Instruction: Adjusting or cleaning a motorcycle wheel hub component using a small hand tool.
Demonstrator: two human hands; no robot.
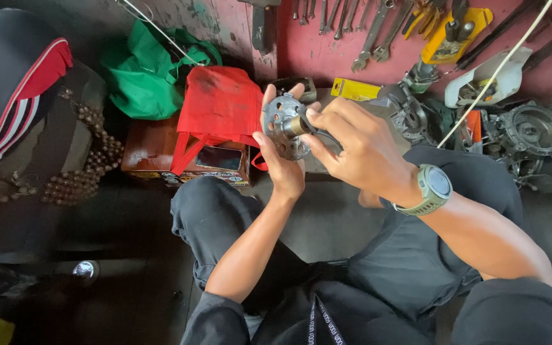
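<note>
Up front, left hand (282, 167) raised palm-up, fingers (269, 102) curled round the rim of a round, drilled metal clutch hub (282, 124), thumb lying along its lower edge and fingertips hooked over the top. Right hand (359, 150) closed in from the other side, thumb and forefinger (317, 115) pinching a short brass-coloured sleeve (298, 125) seated at the hub's centre, remaining fingers folded loosely behind. Green-grey wristwatch (434, 188) strapped just behind that hand. Hub held in the air between both sets of fingers, above the black-trousered knees (212, 217), touching nothing else. Just beyond the left fingertips, a red cloth bag (219, 105) draped over a brown cardboard box (151, 147), with a dark phone (218, 157) lying on the box below the bag. Further past, a green bag (145, 73) slumped against the wall. Beyond the right fingers, a yellow card packet (354, 89) and a grey engine part (410, 112) on the floor; well off to the right, a round metal engine cover (531, 131). Above, spanners (371, 35) hung in a row on the red wall (314, 51). Far to the left of the hands, strings of brown wooden beads (87, 166) spread over a seat.
</note>
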